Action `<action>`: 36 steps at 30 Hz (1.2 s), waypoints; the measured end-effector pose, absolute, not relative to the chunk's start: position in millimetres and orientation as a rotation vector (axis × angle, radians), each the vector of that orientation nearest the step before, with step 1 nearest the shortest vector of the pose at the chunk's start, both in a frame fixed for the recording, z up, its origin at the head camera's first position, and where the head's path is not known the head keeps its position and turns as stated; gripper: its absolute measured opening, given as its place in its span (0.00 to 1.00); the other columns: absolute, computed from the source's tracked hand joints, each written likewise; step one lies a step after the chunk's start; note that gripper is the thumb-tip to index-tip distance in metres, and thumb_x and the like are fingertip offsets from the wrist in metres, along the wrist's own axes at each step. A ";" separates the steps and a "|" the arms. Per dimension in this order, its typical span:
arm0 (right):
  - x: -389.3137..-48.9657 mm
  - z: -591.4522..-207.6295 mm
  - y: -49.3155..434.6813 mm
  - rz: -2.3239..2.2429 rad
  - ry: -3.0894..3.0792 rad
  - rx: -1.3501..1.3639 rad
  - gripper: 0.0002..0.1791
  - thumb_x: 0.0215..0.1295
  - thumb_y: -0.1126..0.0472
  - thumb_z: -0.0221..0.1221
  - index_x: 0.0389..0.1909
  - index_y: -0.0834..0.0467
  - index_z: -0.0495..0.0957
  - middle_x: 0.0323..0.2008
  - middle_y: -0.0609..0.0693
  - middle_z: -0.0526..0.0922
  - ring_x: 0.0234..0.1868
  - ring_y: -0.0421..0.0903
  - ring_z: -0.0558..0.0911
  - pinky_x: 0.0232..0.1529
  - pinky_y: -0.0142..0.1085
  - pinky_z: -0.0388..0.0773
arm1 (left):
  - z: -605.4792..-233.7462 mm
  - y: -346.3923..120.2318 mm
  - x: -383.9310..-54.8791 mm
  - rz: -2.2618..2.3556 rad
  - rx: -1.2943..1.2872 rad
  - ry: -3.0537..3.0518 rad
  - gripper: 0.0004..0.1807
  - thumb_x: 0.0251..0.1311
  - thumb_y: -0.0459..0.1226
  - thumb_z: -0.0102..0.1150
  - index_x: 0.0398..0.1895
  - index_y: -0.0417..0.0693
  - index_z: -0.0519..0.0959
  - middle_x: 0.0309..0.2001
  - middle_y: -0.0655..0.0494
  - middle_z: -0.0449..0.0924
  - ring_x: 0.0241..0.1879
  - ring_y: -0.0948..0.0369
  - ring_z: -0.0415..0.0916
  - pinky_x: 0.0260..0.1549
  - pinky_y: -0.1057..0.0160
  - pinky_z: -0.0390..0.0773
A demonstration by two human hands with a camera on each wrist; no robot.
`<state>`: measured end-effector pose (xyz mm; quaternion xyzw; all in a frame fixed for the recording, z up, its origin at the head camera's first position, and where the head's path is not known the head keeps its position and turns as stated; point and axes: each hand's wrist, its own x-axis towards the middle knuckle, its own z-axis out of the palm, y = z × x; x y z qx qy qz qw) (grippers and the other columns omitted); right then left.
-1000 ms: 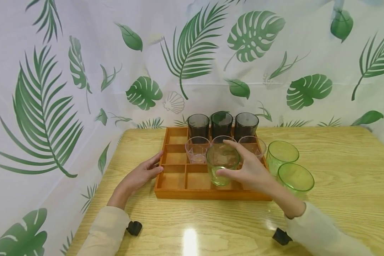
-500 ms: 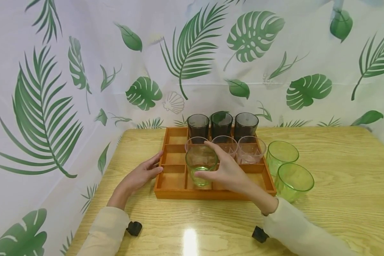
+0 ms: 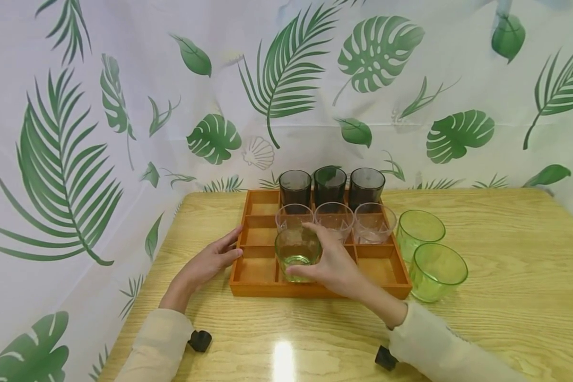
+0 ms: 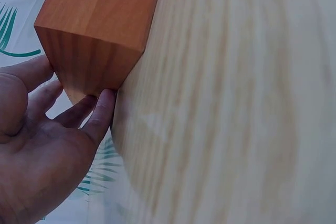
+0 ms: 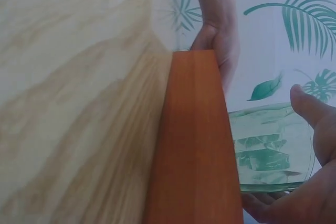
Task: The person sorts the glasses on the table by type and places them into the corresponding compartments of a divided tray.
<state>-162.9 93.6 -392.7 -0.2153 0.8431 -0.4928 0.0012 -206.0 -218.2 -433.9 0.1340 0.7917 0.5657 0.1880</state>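
My right hand (image 3: 336, 265) grips a green glass (image 3: 291, 246) between thumb and fingers. The glass is upright, with its base down in the second front compartment from the left of a wooden divided tray (image 3: 267, 290). In the right wrist view this glass (image 5: 268, 150) shows behind the tray's front wall (image 5: 197, 140), the hand (image 5: 310, 171) around its rim end. Whether its base touches the tray floor I cannot tell. My left hand (image 3: 210, 263) rests its fingertips against the tray's left side; the left wrist view has those fingers (image 4: 100, 116) extended against the wood.
Three dark grey glasses (image 3: 295, 185) fill the back row's right compartments. Three clear pinkish glasses (image 3: 374, 225) stand in the middle row. Two more green glasses (image 3: 436, 273) stand on the wooden table (image 3: 506, 254), right of the tray. A leaf-patterned cloth (image 3: 310, 127) hangs behind.
My right hand has carried the green glass left across the front row, then lowered it into the second compartment. The left hand has stayed at the tray's side.
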 end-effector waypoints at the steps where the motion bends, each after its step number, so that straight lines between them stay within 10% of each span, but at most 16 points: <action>1: -162.5 -394.1 93.2 -1.536 2.658 -0.674 0.55 0.53 0.52 0.80 0.76 0.64 0.60 0.67 0.62 0.71 0.63 0.59 0.75 0.60 0.57 0.77 | -433.9 -218.3 -205.9 1.591 0.378 2.227 0.37 0.81 0.41 0.49 0.85 0.57 0.46 0.84 0.48 0.40 0.80 0.44 0.46 0.74 0.42 0.56; 18: -159.9 -408.3 93.1 -1.369 2.782 -0.644 0.60 0.50 0.48 0.81 0.78 0.65 0.58 0.71 0.65 0.68 0.70 0.64 0.69 0.64 0.61 0.72 | -433.6 -218.9 -205.8 1.617 0.374 2.195 0.37 0.81 0.41 0.50 0.85 0.57 0.45 0.84 0.49 0.39 0.80 0.45 0.43 0.75 0.43 0.54; 36: -148.3 -396.3 159.2 -1.642 2.722 -0.746 0.42 0.64 0.64 0.72 0.75 0.65 0.63 0.64 0.61 0.75 0.61 0.61 0.78 0.61 0.53 0.77 | -431.8 -218.6 -205.2 1.598 0.376 2.209 0.38 0.81 0.41 0.50 0.86 0.56 0.45 0.84 0.48 0.39 0.81 0.45 0.43 0.74 0.43 0.55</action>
